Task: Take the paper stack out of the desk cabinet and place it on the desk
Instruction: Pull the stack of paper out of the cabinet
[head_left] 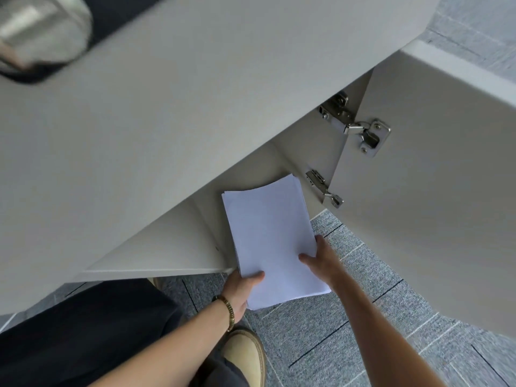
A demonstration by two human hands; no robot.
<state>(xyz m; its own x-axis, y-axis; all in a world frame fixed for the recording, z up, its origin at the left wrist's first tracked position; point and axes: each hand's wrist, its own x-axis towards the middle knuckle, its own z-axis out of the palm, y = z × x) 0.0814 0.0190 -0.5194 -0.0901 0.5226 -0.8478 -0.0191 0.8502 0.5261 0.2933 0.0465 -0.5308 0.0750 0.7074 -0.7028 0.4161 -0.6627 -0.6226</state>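
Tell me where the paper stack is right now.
In the head view the paper stack is low and centre, held by the left hand and right hand, half out of the cabinet, below the desk, left of the open door.

No legible text, label, brand or number anywhere, the top sheet of the paper stack (272,236) blank.

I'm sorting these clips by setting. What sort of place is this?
Probably an office: grey carpet tiles on the floor, a pale desk with a hinged cabinet door standing open beneath it, and a stack of plain white paper held in both hands.
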